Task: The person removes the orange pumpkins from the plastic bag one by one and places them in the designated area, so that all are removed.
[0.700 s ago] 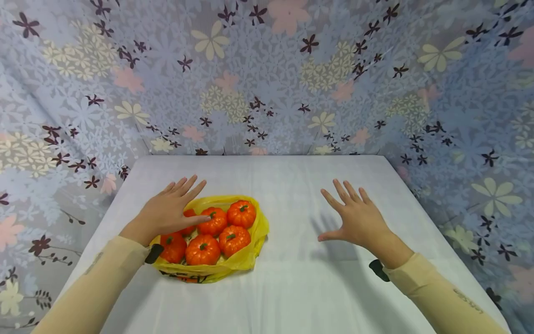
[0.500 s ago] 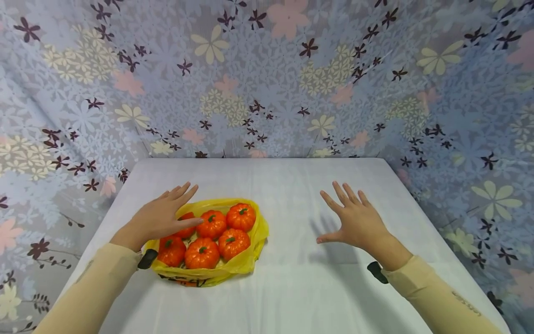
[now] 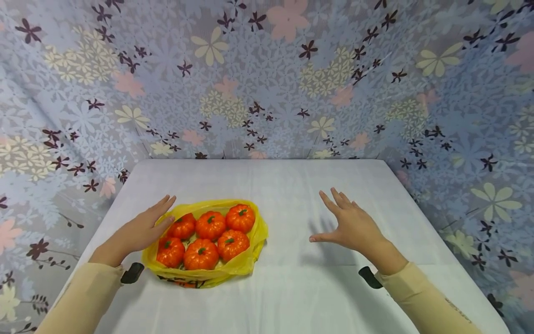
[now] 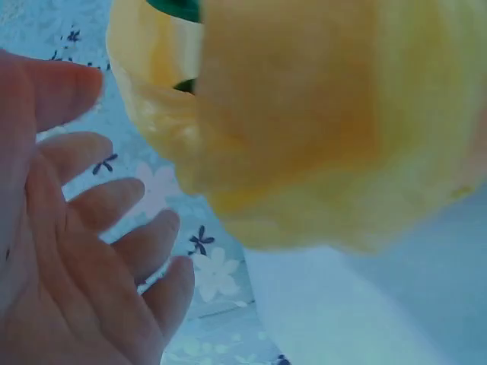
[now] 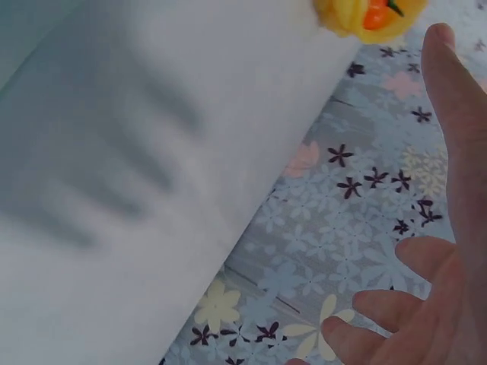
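A yellow plastic bag (image 3: 258, 232) sits on the left half of the table with its mouth spread wide. Several small orange pumpkins (image 3: 201, 254) with green stems lie inside it. My left hand (image 3: 139, 228) is over the bag's left rim, fingers extended and holding nothing. In the left wrist view that hand (image 4: 99, 220) shows beside the blurred yellow bag (image 4: 304, 220). Well to the right of the bag, my right hand (image 3: 354, 227) hovers above the table, fingers spread and holding nothing. Its thumb and fingers (image 5: 449, 99) also appear in the right wrist view.
A white cloth covers the table (image 3: 288, 297). Floral fabric (image 3: 267, 79) hangs behind it and along both sides. The right hand casts a shadow on the cloth. Dark straps (image 3: 132, 272) show at both wrists.
My left hand has drawn left and toward me, uncovering more of the pumpkins. My right hand has shifted slightly left and turned. The bag stays in place.
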A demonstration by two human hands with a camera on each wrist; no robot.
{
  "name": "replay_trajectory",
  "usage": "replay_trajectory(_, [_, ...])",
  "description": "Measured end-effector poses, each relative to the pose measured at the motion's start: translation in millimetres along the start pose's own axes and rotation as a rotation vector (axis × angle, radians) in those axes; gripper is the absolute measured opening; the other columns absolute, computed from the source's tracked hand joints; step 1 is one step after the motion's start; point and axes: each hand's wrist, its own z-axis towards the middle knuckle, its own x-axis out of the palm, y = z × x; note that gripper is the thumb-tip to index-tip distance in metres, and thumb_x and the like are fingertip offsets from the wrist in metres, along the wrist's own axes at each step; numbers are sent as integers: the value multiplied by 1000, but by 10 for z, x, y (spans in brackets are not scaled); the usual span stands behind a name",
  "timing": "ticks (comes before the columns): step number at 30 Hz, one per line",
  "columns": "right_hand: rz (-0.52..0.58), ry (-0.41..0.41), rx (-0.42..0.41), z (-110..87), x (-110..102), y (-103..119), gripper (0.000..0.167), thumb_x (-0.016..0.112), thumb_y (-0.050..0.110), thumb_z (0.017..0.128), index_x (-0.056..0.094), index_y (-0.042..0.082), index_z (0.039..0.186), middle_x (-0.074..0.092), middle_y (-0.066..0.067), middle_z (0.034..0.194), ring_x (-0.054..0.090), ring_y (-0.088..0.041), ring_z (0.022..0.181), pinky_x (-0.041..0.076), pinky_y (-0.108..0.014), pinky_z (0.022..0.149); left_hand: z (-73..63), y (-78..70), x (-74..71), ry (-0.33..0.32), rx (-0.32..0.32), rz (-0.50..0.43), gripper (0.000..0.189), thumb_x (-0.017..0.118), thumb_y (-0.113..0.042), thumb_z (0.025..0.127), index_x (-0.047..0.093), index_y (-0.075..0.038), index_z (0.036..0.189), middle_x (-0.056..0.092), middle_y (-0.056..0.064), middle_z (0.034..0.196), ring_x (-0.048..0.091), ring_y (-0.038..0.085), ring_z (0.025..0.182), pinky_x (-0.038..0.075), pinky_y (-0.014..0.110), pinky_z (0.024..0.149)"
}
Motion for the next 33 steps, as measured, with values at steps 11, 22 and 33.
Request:
replay_trajectory(11, [333, -1, 80, 56, 157, 239, 120, 77, 73, 69, 25, 17, 161, 26, -12, 164, 33, -39, 145, 37, -62, 108, -201, 155, 124, -74, -28, -106, 68, 54, -40, 104, 29, -10, 160, 22, 25, 162, 23, 53, 144, 24, 73, 108])
replay_trajectory(22, [506, -63, 8, 134, 383, 447, 111, 81, 70, 67, 42, 14, 155, 44, -7, 155, 50, -36, 133, 45, -53, 106, -331, 232, 291, -116, -5, -188, 65, 59, -36, 102, 36, -10, 157, 31, 20, 160, 29, 49, 143, 28, 73, 106])
replay_trajectory(33, [668, -41, -34, 280, 561, 645, 102, 88, 54, 70, 45, 11, 153, 46, -11, 153, 51, -34, 133, 48, -44, 103, -334, 280, 304, -136, -25, -236, 66, 59, -37, 101, 37, -10, 157, 31, 21, 160, 28, 48, 144, 27, 69, 110])
